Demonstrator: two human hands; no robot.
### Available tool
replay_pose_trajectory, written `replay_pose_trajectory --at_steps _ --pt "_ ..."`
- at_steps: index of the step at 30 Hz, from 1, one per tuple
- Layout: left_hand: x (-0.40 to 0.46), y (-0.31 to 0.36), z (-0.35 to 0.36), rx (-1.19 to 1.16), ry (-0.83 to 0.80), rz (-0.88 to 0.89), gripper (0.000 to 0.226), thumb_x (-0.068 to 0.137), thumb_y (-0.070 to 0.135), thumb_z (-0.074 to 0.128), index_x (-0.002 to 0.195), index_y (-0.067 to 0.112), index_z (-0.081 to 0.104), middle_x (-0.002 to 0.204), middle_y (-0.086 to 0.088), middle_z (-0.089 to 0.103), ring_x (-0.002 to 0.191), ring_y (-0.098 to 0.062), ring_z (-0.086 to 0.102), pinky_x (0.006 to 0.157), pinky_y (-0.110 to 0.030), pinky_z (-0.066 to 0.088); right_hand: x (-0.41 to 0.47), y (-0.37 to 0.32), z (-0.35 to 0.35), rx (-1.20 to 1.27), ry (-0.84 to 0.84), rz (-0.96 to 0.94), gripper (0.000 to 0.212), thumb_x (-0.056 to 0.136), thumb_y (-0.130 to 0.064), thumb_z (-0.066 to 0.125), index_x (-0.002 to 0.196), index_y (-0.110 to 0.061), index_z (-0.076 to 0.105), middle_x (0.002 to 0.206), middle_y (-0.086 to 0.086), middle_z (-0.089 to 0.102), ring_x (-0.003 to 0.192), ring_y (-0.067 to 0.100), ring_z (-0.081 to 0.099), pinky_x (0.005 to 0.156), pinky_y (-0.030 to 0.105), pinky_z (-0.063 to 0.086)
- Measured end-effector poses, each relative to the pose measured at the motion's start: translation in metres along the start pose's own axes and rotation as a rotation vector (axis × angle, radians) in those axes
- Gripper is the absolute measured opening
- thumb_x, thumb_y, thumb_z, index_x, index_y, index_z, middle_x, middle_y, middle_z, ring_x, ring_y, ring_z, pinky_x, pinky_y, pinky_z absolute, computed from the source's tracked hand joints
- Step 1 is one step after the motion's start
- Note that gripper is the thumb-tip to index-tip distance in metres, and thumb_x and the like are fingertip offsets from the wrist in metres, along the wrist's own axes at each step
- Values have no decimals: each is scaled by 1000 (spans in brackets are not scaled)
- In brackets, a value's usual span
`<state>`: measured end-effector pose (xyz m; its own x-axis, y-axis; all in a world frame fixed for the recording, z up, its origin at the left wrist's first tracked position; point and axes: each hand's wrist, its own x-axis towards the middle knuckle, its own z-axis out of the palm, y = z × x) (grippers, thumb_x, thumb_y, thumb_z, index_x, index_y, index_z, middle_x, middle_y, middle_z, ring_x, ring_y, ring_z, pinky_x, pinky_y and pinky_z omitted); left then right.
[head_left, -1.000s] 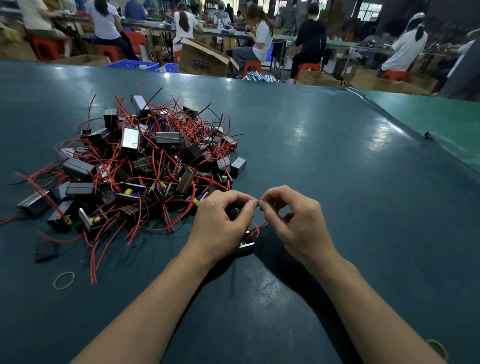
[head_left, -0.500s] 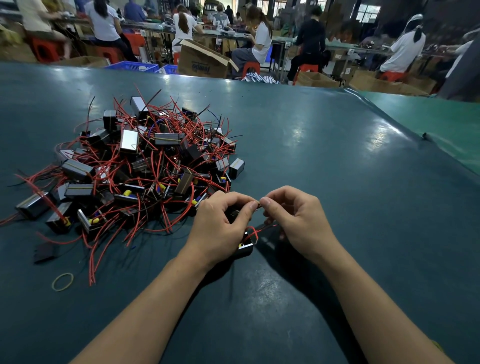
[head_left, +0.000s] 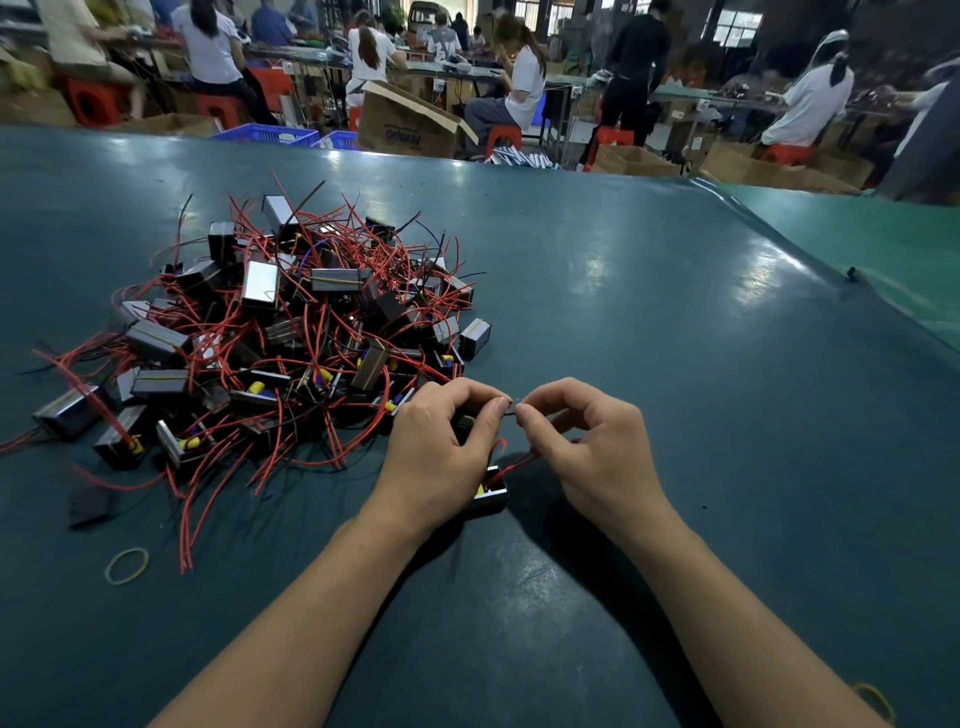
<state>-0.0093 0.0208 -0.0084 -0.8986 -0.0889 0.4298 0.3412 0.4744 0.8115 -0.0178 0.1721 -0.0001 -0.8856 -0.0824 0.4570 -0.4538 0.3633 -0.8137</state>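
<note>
Red wire (head_left: 519, 460) between pinching left hand (head_left: 436, 452) and right hand (head_left: 597, 452) (box (head_left: 491, 492) beneath left)

factory floor | seated workers (head_left: 522, 78) | cartons (head_left: 402, 124) | wired parts pile (head_left: 291, 332)

Dim overhead light, tabletop (head_left: 649, 312) glare, curved edges

The only print I can find is one short blue word on the side of the open cardboard box (head_left: 410, 130) beyond the counter (head_left: 623, 312), seemingly upside down and too blurred to read.
</note>
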Motion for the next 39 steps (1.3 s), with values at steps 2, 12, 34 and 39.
replay_pose_trajectory --at_steps 2,12,34,39 --pt "0 1 -1 38 -1 9 8 90 22 68 90 18 75 83 1 65 78 -4 58 70 -8 41 -1 1 -1 -100 38 -137 11 84 -9 73 78 -17 69 71 -11 66 63 10 61 56 10 40" --pt "-2 2 -1 -54 21 8 7 90 19 68 91 16 73 83 -3 65 69 -7 62 67 -16 48 2 -3 -7 199 -35 107 19 83 -5 74 80 -23 70 75 1 73 68 17 71 48 29 55" --pt "-1 1 -1 -58 -7 58 6 88 19 71 91 17 76 85 2 69 81 -9 63 75 -21 49 0 0 -8 55 6 -76 16 84 -8 73 83 -24 72 76 -9 72 70 15 71 55 37 57" --pt "-1 3 -4 -24 -13 127 6 88 15 71 89 12 76 80 6 67 82 -5 58 75 -15 42 2 -3 -9 214 -29 59 13 84 -7 74 83 -20 73 76 -2 73 68 17 71 47 26 52"
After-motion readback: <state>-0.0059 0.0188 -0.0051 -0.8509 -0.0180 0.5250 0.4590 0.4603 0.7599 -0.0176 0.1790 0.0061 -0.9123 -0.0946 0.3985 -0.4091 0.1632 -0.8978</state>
